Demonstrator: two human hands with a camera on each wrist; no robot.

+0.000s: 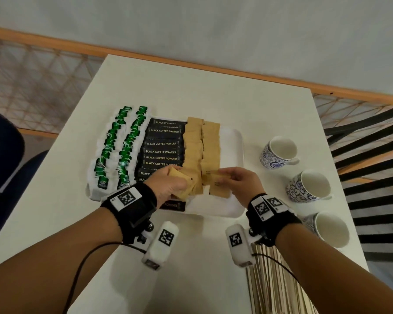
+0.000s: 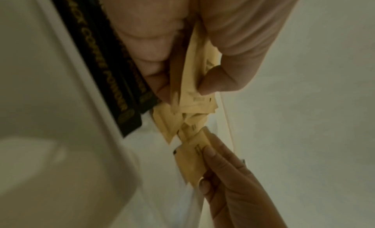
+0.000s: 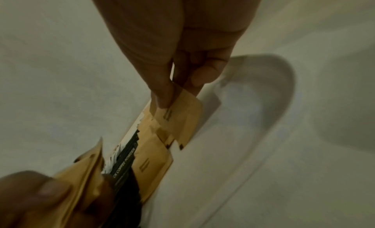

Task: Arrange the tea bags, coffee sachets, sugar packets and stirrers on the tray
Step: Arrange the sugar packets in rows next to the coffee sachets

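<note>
- Sugar packets (image 1: 201, 143) lie in two brown columns on the white tray (image 1: 233, 141), right of the black coffee sachets (image 1: 162, 148) and green tea bags (image 1: 114, 146).
- Three patterned cups (image 1: 279, 152) stand on the desk (image 1: 213, 91) right of the tray; stirrers (image 1: 275, 284) lie at the near edge, partly under the right wrist.
- Left hand (image 1: 171, 185) grips a stack of packets (image 1: 183, 184); right hand (image 1: 238, 181) pinches one packet (image 1: 219, 184) over the right column.
- Nearest sachets are hidden by the left hand.
</note>
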